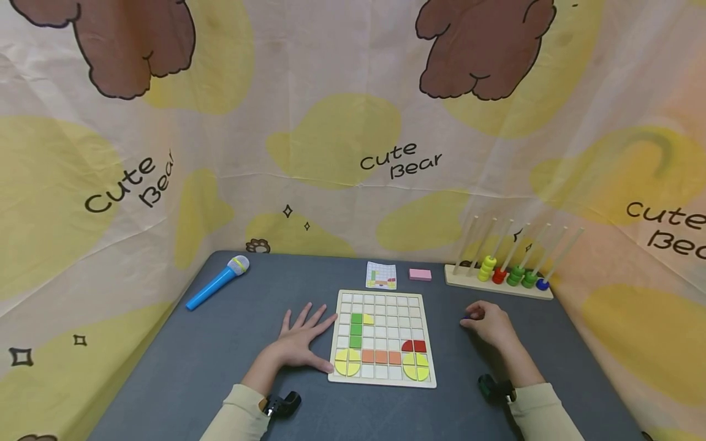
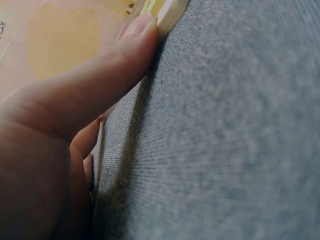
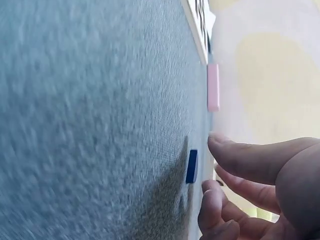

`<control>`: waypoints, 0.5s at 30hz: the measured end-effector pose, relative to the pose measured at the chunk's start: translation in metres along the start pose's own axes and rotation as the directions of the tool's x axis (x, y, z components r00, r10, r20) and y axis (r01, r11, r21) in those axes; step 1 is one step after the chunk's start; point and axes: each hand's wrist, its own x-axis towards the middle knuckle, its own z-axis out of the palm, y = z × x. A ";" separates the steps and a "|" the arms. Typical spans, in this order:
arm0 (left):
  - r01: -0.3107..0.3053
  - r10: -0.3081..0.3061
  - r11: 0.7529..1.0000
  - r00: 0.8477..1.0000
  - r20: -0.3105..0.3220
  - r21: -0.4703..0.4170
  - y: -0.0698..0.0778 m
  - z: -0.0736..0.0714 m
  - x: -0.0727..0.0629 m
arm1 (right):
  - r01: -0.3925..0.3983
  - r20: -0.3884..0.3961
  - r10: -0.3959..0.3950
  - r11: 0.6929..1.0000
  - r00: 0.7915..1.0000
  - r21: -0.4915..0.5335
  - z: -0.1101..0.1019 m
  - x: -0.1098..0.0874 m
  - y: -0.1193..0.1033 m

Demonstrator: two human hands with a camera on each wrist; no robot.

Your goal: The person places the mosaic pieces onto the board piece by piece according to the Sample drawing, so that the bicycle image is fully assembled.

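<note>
A wooden grid board point(image 1: 382, 331) lies flat in the middle of the table, some of its white cells covered by green, yellow, orange and red pieces. My left hand point(image 1: 300, 344) is spread beside its left edge, with the thumb point(image 2: 142, 37) against the board's lower left corner. To the right of the board, low over the table, is my right hand point(image 1: 491, 323), its thumb and fingers bent and parted. A small dark blue piece point(image 3: 192, 166) shows by these fingertips in the right wrist view, with a gap between it and them.
Behind the board lie a printed pattern card point(image 1: 390, 268) and a pink block point(image 1: 420, 275). A wooden peg rack point(image 1: 455, 277) with coloured beads stands at the back right. At the back left rests a blue toy microphone point(image 1: 215, 286). Printed cloth point(image 1: 331, 141) walls surround the table.
</note>
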 end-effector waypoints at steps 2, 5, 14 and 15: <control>0.001 -0.001 1.000 1.000 0.001 0.001 0.000 0.000 0.000 | -0.001 0.008 0.001 1.000 1.000 -0.011 -0.001 0.002 0.001; 0.002 -0.002 1.000 1.000 0.004 -0.002 0.000 -0.001 0.000 | -0.002 0.026 0.002 1.000 1.000 -0.024 -0.002 0.004 0.004; 0.002 -0.002 1.000 1.000 0.000 -0.010 0.002 -0.002 0.000 | 0.009 0.024 -0.008 0.998 1.000 -0.062 -0.001 0.006 0.005; 0.002 -0.002 1.000 1.000 0.000 -0.010 0.002 -0.002 0.000 | 0.011 0.021 -0.009 0.998 1.000 -0.064 0.000 0.006 0.006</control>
